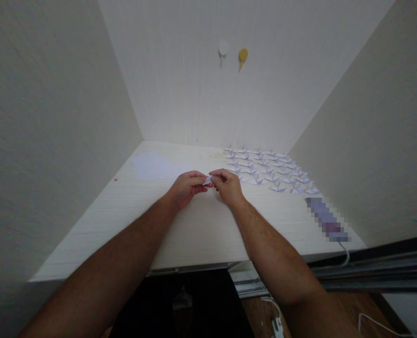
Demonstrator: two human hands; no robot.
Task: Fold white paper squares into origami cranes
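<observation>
My left hand and my right hand meet over the middle of a pale wooden desk. Both pinch a small folded piece of white paper between their fingertips, with the fingers curled closed around it. The paper's shape is mostly hidden by my fingers. Just right of my right hand, several finished paper cranes stand in rows on the desk.
A pale sheet of paper lies at the back left of the desk. A blurred flat object with a white cable lies near the right front edge. Walls close in on three sides; two round hooks hang on the back wall.
</observation>
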